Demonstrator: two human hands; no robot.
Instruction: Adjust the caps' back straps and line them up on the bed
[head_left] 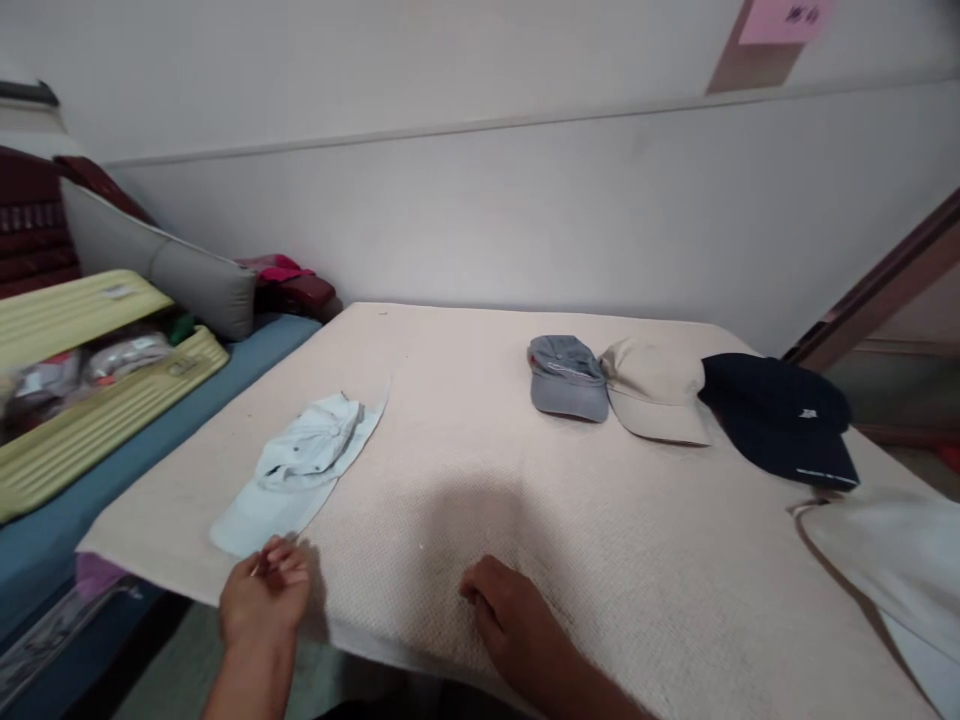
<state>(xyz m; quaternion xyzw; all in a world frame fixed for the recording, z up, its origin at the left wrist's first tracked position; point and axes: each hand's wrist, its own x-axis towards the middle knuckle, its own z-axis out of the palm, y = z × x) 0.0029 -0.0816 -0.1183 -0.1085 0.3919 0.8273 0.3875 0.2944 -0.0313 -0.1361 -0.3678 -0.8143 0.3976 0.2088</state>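
A light blue cap (307,445) lies at the left of the cloth-covered table, its brim toward the front edge. Just below that brim is my left hand (266,588), palm partly up with loosely curled fingers and nothing visible in them. My right hand (510,610) rests low over the middle of the table near its front edge, fingers curled in, holding nothing that shows. Farther back on the right, a grey-blue cap (568,378), a beige cap (654,388) and a navy cap (780,415) stand in a row. A pale cap (892,560) is cut off at the right edge.
The table (450,400) has a cream textured cover and meets a white wall (480,220). At the left are a blue surface (277,345), a grey cushion (195,280) and an open yellow-green case (112,400) with bagged items. A pink note (784,20) hangs above.
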